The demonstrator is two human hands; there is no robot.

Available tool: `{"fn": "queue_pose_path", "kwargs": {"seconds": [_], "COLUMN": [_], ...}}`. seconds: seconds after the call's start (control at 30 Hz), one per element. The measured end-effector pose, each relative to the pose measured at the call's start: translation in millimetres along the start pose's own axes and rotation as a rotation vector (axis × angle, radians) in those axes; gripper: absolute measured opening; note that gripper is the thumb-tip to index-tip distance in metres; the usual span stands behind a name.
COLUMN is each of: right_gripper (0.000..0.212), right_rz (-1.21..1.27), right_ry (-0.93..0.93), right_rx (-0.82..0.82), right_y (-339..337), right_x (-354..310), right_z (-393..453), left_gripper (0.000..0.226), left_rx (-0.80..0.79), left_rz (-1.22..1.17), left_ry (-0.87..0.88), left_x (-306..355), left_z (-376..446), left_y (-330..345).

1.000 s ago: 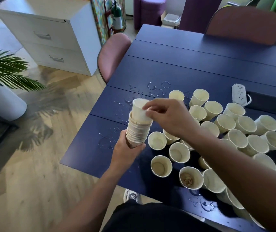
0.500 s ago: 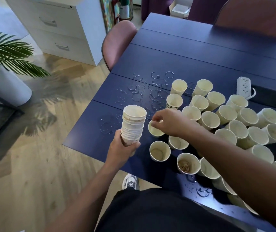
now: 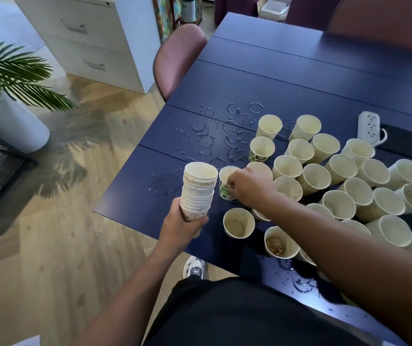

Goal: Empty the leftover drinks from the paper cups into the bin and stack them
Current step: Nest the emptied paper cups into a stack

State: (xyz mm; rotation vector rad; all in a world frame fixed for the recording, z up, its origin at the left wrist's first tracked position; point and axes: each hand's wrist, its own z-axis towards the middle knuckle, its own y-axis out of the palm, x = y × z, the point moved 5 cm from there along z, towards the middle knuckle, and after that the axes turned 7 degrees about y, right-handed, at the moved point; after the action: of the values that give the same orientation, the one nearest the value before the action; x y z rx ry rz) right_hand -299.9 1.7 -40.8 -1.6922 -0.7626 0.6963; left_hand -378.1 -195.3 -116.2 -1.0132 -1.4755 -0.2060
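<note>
My left hand (image 3: 181, 224) grips the bottom of a tall stack of nested cream paper cups (image 3: 198, 191), held upright over the near left corner of the dark blue table (image 3: 262, 78). Just right of the stack, my right hand (image 3: 248, 187) pinches a single paper cup (image 3: 224, 181) with a green print on its side. Several more paper cups (image 3: 344, 181) crowd the table's right half. One near cup (image 3: 277, 243) holds brown leftovers; another (image 3: 238, 223) beside it looks nearly empty. No bin is in view.
Wet rings and drops (image 3: 224, 136) mark the table left of the cups. A white power strip (image 3: 368, 126) lies at the back right. A pink chair (image 3: 177, 58) stands at the table's left side, with a white cabinet (image 3: 95, 33) and a potted palm (image 3: 5, 96) beyond.
My right hand left the stack's top, dropped to the table and took hold of a single printed cup. The stack in my left hand stayed upright.
</note>
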Motion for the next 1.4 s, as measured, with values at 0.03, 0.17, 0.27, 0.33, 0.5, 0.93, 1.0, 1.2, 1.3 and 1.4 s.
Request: {"fn": "queue_pose_path", "kwargs": {"seconds": [0.03, 0.17, 0.27, 0.33, 0.5, 0.93, 1.0, 1.2, 1.3, 1.4], "right_gripper": [0.024, 0.018, 0.018, 0.019, 0.022, 0.040, 0.040, 0.028, 0.012, 0.017], "right_rz": [0.052, 0.387, 0.497, 0.501, 0.501, 0.362, 0.134, -0.182, -0.138, -0.035], "right_ry": [0.011, -0.028, -0.139, -0.193, -0.265, -0.191, -0.181, -0.255, -0.261, -0.196], "right_rx": [0.062, 0.356, 0.492, 0.514, 0.449, 0.072, -0.078, -0.237, -0.231, -0.187], "right_y": [-9, -55, -87, -95, -86, -56, -35, 14, 19, 10], "right_x": [2, 8, 4, 0, -10, 3, 3, -18, -20, -13], "right_z": [1, -6, -19, -27, -36, -55, -64, -74, -75, -71], "left_gripper": [0.058, 0.058, 0.059, 0.059, 0.057, 0.058, 0.059, 0.060, 0.061, 0.061], "left_rx": [-0.001, -0.009, -0.018, -0.028, -0.041, -0.027, -0.022, -0.033, -0.040, -0.021], "left_rz": [0.002, -0.007, 0.002, 0.008, 0.009, 0.023, 0.018, -0.010, -0.005, -0.003], "left_ry": [-0.005, -0.010, 0.001, 0.005, 0.016, 0.021, 0.009, 0.020, 0.033, 0.037], "left_x": [1, 3, 5, 8, 16, 9, 5, 10, 13, 11], "left_z": [0, 1, 3, 5, 8, 3, 2, 2, 1, 0], "left_y": [0, 1, 3, 4, 6, -1, -1, 5, 5, 0]}}
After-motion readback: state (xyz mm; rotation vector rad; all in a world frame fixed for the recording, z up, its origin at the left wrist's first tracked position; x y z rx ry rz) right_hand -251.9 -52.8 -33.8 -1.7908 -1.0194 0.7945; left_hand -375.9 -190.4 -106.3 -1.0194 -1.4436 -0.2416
